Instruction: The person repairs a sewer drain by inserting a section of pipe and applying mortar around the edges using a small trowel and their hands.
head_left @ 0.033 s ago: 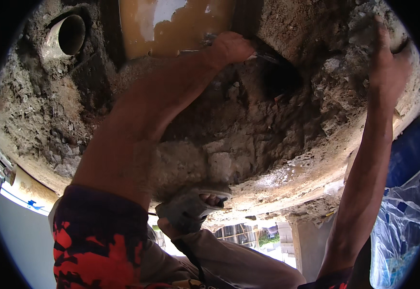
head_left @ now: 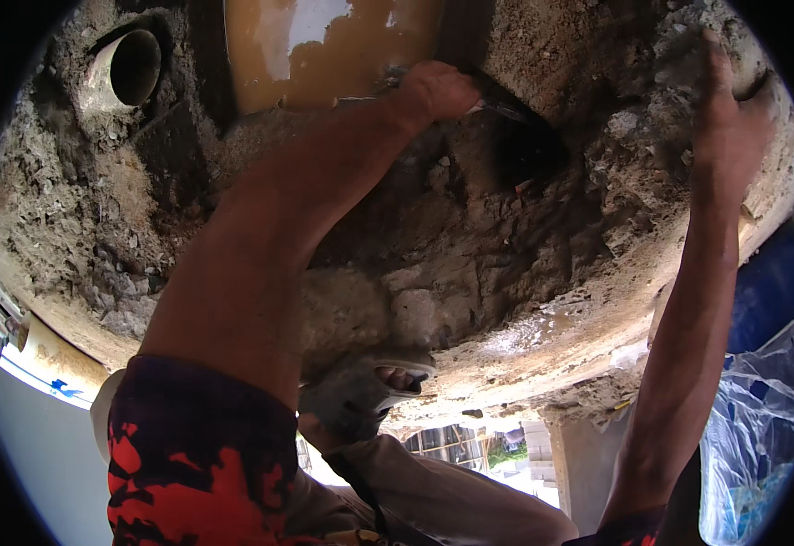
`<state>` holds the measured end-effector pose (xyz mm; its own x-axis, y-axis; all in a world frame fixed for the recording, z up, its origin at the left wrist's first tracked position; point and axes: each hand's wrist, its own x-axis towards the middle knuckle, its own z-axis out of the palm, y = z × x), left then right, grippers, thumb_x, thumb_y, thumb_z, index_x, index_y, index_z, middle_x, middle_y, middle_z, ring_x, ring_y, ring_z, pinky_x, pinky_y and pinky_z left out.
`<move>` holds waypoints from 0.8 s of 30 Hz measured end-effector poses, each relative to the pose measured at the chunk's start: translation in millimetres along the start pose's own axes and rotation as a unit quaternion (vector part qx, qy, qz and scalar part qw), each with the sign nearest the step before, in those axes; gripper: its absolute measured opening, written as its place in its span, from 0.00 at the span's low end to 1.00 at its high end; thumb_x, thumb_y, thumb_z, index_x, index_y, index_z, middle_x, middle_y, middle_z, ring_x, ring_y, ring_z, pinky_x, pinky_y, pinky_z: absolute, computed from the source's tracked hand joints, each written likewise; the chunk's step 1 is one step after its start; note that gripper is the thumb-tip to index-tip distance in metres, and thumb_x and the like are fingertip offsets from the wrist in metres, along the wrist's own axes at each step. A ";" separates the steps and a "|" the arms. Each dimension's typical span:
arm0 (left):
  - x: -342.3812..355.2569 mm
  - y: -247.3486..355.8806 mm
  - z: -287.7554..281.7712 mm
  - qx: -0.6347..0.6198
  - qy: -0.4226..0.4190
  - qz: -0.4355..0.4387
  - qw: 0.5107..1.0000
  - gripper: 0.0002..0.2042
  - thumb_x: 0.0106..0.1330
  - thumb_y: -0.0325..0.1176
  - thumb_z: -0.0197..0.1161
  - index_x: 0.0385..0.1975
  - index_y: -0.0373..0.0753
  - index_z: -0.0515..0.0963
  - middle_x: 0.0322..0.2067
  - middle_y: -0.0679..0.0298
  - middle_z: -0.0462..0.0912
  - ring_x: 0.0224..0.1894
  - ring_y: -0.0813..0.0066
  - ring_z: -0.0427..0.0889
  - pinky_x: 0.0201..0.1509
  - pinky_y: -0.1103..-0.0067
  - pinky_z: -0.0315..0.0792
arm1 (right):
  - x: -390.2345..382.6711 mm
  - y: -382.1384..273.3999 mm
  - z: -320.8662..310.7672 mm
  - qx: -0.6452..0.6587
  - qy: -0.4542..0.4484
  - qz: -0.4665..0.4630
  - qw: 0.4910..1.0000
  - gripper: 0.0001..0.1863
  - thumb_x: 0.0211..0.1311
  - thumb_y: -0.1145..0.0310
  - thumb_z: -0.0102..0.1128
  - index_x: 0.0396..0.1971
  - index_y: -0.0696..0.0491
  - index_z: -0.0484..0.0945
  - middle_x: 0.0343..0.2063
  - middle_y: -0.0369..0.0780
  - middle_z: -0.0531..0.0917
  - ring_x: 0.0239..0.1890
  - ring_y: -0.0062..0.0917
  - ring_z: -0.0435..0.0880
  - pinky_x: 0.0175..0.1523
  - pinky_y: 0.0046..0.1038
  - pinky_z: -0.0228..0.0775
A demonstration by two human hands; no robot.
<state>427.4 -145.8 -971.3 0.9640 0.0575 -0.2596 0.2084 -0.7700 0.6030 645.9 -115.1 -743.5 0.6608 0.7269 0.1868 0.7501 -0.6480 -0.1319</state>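
My left hand (head_left: 442, 91) is closed around the handle of what looks like a trowel (head_left: 529, 132), beside muddy water. Its dark blade points right into a shadowed hollow in the rough soil (head_left: 470, 227); deep shade hides the blade's outline. My right hand (head_left: 729, 118) rests on or just over the crumbly rubble at the far right. One digit is stretched out; the other fingers are blurred, and I see nothing held in them.
Brown water (head_left: 324, 55) fills a recess at the top. An open pipe end (head_left: 133, 68) sticks out at upper left. My sandalled foot (head_left: 360, 396) is at the pit's near edge. Clear plastic sheeting (head_left: 765, 409) and a blue object (head_left: 774, 291) are at right.
My left upper arm and sleeve have shifted slightly right, while the left hand and trowel stay almost in place. My right arm has moved a touch left.
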 end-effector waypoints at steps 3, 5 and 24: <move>-1.3 14.7 -14.1 -0.044 -0.043 -0.002 0.998 0.19 0.68 0.53 0.54 0.41 0.42 0.74 0.35 0.56 0.84 0.34 0.57 0.85 0.40 0.64 0.78 | -7.4 -2.2 -4.5 -0.024 -0.022 -0.009 0.999 0.49 0.59 0.45 0.60 0.70 0.59 0.51 0.69 0.53 0.58 0.71 0.41 0.56 0.73 0.42 0.49; -19.4 9.7 -35.5 -0.051 -0.075 -0.003 0.996 0.18 0.68 0.53 0.53 0.41 0.43 0.75 0.36 0.57 0.84 0.36 0.59 0.85 0.41 0.66 0.78 | -1.4 4.5 -2.3 -0.035 -0.022 0.006 0.999 0.48 0.60 0.45 0.60 0.70 0.59 0.50 0.69 0.52 0.57 0.71 0.41 0.56 0.74 0.43 0.48; 37.0 20.5 15.0 -0.036 -0.083 -0.040 0.995 0.22 0.65 0.57 0.56 0.40 0.42 0.76 0.32 0.59 0.85 0.38 0.57 0.85 0.41 0.64 0.78 | -10.1 -10.8 -9.4 0.039 -0.023 0.018 0.999 0.47 0.60 0.48 0.61 0.70 0.60 0.51 0.69 0.52 0.58 0.71 0.40 0.57 0.74 0.41 0.47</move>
<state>464.8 -169.0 -979.9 0.9047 0.0057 -0.4261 0.2995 -0.7198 0.6262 630.9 -117.6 -734.7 0.6871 0.7138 0.1354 0.7238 -0.6563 -0.2132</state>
